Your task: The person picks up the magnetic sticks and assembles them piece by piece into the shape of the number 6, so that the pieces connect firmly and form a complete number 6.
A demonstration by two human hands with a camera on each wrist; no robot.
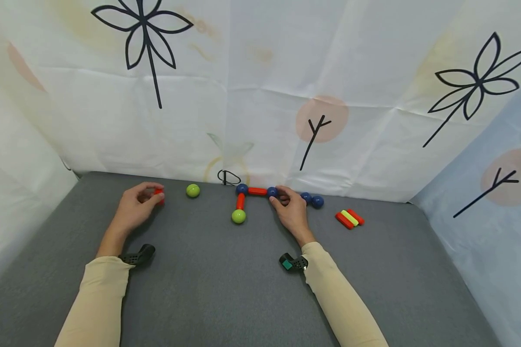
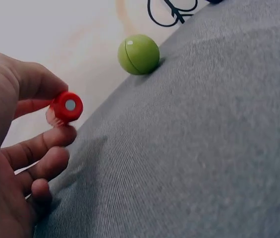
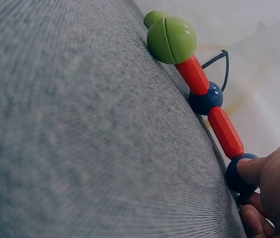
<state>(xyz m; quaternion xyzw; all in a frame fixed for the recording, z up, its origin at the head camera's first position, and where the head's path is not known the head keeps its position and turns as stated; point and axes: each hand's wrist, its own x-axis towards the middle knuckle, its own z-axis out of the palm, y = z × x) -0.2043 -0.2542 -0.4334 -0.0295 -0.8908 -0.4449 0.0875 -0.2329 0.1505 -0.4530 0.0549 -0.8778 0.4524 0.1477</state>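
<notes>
My left hand pinches a red magnetic rod between thumb and fingertips, just above the table; a silvery disc shows at the rod's end. To its right rests a loose green ball. Farther right lies a joined L shape: a green ball, a red rod, a blue corner ball, a second red rod and a blue end ball. With thumb and fingers, my right hand grips that end ball, which the fingers partly cover.
Two blue balls sit right of my right hand. Beyond them, two red rods and one yellow-green rod lie side by side on the grey table. A printed white cloth hangs along the back edge.
</notes>
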